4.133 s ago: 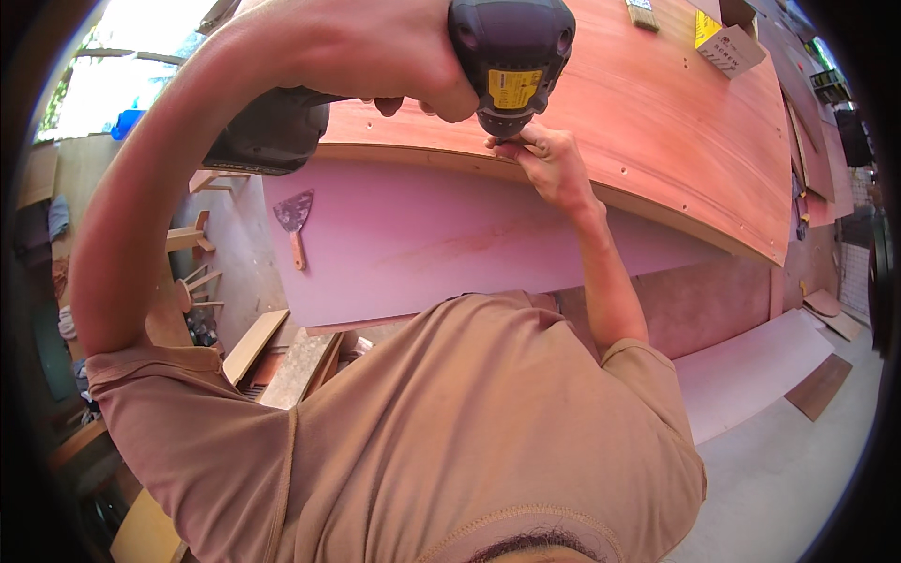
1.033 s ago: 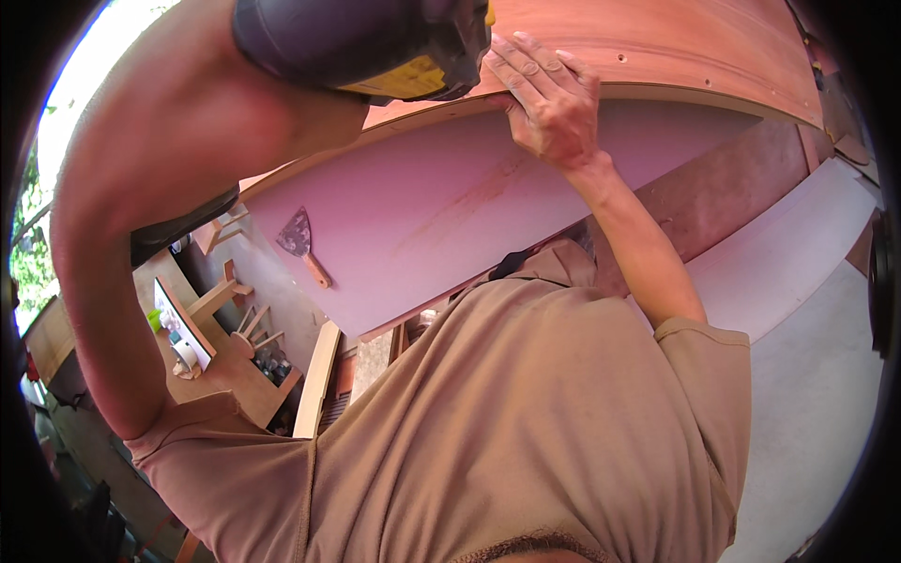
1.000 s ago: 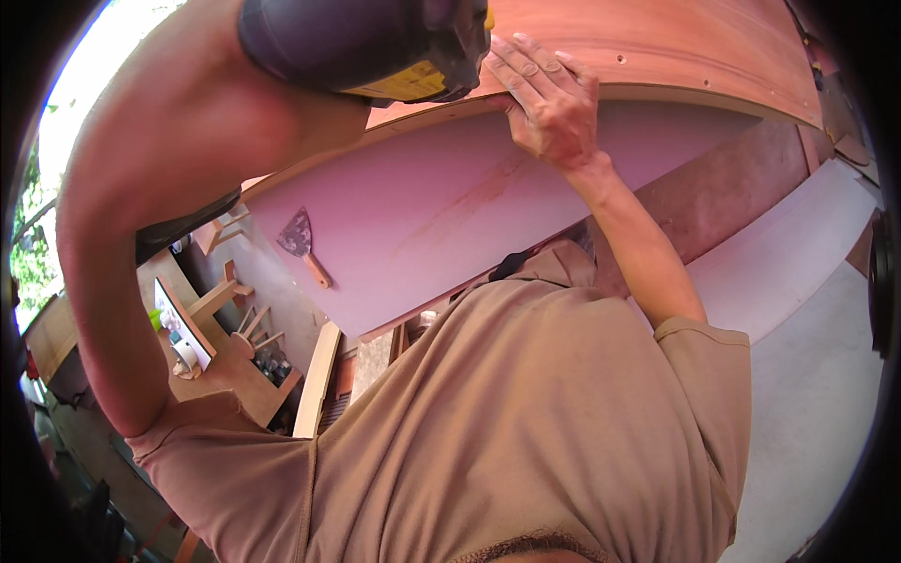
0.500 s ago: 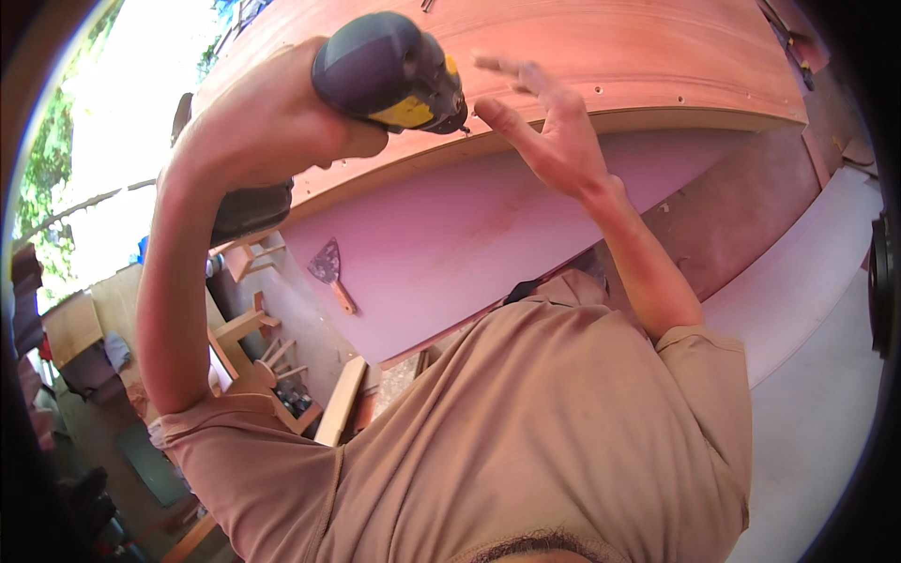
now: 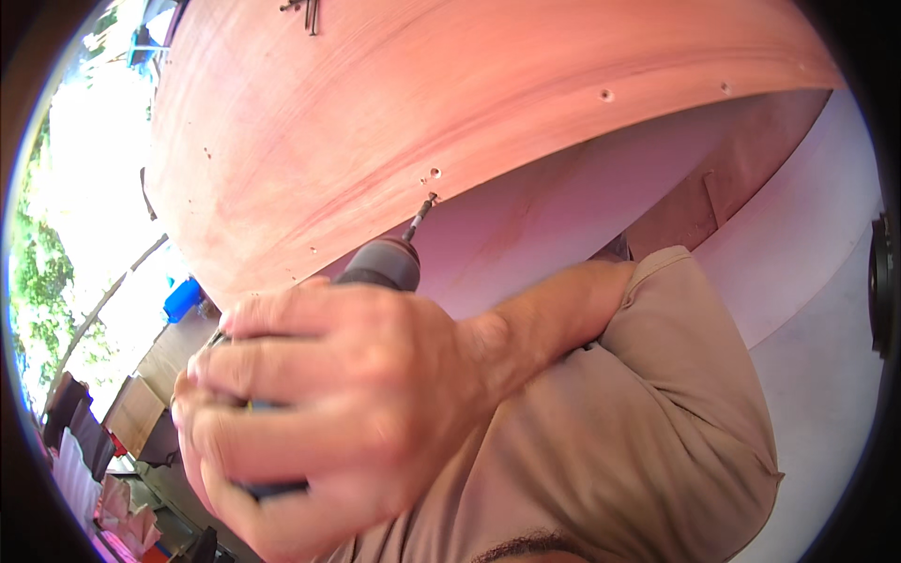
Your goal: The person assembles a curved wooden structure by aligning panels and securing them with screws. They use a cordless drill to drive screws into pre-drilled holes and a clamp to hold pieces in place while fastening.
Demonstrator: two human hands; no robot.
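A dark power drill [image 5: 380, 263] points up and away, its slim bit [image 5: 417, 221] reaching a small screw [image 5: 433, 196] at the lower edge of a reddish-brown curved wooden panel [image 5: 375, 122]. My right hand [image 5: 319, 394] is wrapped over the back of the drill, somewhat blurred, and covers most of its body. My left hand is almost wholly hidden behind it; only a sliver of skin shows along the left side, so its fingers cannot be made out. Right beside the screw is a drilled hole [image 5: 435, 174].
Several loose screws [image 5: 308, 14] lie on the panel's far part. More holes, such as one hole [image 5: 606, 96], run along its edge. Under it is a pinkish flat board [image 5: 535, 225]. At left are a blue object [image 5: 182, 300] and stacked boards [image 5: 136, 413].
The drill has swung down toward me and its bit now meets the screw at the panel edge. My right hand has left the panel edge and closed over the drill's back. The view has shifted.
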